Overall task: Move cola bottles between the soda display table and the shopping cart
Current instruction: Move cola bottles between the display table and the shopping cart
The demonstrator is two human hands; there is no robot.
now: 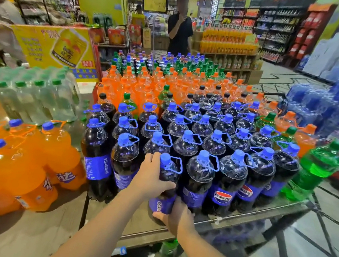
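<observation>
1. So the big dark cola bottle with the blue cap and blue Pepsi label point(165, 185) is at the near edge of the soda display table point(238, 217), front row, just left of the other Pepsi bottles. Its long axis runs roughly vertical with the cap up, but it's tilted: the base leans toward the camera and slightly left, and the cap points up and away.

2. Left hand point(152, 176) is wrapped around the bottle's shoulder just under the cap, fingers curled round the far side, thumb across the front.

3. Right hand point(174, 218) cups the bottom of the same bottle, fingers curled under the base, right below the label. Both hands are holding it.

4. The table itself is packed: rows of blue-capped cola bottles point(201, 171) in front, black-capped dark ones behind, then a block of orange soda bottles point(148, 82), with green and purple ones at the far end.

5. A green soda bottle point(315, 168) stands at the table's right corner.

6. To the left, shrink-wrapped packs of orange soda with blue caps point(26, 163) sit on a lower surface, with packs of clear green-capped bottles point(35, 97) behind them.

7. A person in a black shirt point(180, 34) stands past the far end of the table.
</observation>
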